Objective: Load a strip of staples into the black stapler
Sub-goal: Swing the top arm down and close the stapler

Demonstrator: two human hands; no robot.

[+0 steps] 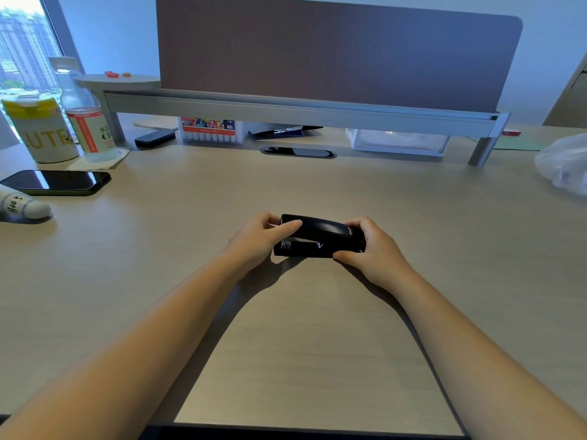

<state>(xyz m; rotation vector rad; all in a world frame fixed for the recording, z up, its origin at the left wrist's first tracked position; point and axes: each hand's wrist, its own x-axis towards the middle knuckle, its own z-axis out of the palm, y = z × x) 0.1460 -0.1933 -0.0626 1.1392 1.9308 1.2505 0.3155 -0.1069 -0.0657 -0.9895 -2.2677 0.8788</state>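
Note:
The black stapler (319, 236) lies on the light wooden desk (301, 328) in the middle of the view, its mouth end to the left and its hinged end to the right. My left hand (259, 239) grips the mouth end, thumb on the top cover. My right hand (373, 246) wraps around the hinged end, thumb at the base. The top cover sits slightly raised above the base at the left. No strip of staples shows anywhere.
A black phone (57, 182) lies at the left, with a yellow-lidded cup (41, 131) and a clear bottle (87, 122) behind it. A marker box (211, 130) and a clear tray (400, 141) sit under the shelf (301, 109). A plastic bag (565, 163) rests at the right.

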